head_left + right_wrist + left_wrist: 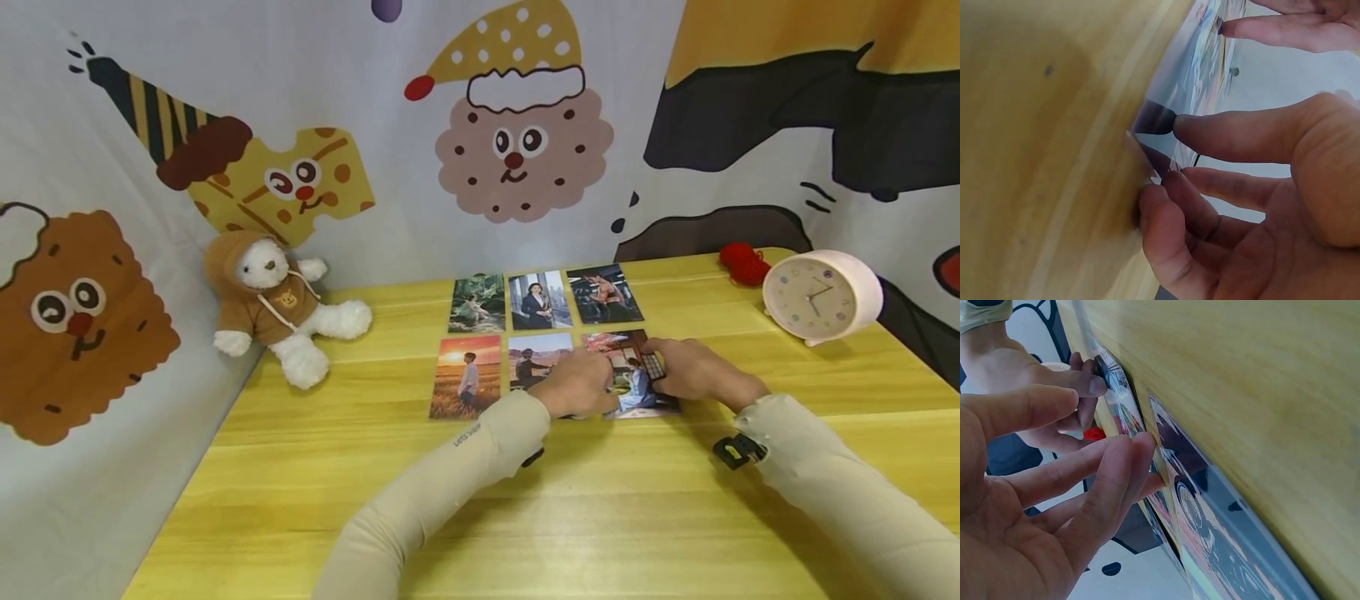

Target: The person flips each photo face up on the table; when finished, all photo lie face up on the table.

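At the lower right of the photo group lies a photo card [636, 387] of a seated figure in light blue. My right hand [693, 371] holds that card at its right side. In the right wrist view, the thumb [1229, 134] is on its face near a corner and the fingertips [1175, 190] are at its edge. My left hand [577, 385] is over the gap between this card and the motorcycle photo card [525, 354], covering part of both. The left wrist view shows its bent fingertips [1138, 447] at the cards' edges, with the thumb [1054, 403] held apart.
Other photo cards lie in two rows, including a sunset field photo [467, 379] and a suited figure photo [540, 302]. A plush bear [281, 304] sits at left. Red yarn [744, 263] and a pink round clock [821, 296] stand at right. A cartoon cloth [405, 225] hangs behind.
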`<state>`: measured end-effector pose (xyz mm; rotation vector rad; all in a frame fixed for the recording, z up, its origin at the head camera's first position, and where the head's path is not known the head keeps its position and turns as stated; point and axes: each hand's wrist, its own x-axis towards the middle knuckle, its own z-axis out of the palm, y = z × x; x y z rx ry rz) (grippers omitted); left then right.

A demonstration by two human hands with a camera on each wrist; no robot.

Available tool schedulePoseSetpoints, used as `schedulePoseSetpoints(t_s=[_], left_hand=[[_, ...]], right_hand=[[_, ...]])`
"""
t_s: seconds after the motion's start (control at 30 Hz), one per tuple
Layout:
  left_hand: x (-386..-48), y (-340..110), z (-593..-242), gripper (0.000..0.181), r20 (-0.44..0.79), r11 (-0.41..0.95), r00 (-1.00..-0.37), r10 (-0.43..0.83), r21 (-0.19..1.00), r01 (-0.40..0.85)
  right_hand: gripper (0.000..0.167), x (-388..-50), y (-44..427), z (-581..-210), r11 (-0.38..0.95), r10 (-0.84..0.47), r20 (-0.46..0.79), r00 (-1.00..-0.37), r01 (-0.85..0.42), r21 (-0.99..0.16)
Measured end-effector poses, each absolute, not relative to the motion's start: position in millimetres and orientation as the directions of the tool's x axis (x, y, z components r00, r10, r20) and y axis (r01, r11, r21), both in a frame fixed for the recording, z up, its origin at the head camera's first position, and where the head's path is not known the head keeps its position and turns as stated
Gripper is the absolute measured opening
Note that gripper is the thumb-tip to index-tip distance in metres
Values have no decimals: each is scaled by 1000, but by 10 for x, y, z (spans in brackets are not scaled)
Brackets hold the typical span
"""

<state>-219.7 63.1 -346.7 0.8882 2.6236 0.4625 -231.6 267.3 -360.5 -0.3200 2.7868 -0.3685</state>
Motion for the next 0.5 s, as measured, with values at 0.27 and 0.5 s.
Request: schedulePoseSetpoints(t_s=[0.27,0.5], left_hand=[[-2235,637,-3479,57,-194,764,-764,616,384,518],[-2271,278,-3349,31,-34,725,-812,583,474,501]], right_hand=[[63,-2322,2698,-3625,931,-295,-254,-921,-217,-293],[48,-2262,2799,-3565,908,-296,-149,-943,-230,-349]])
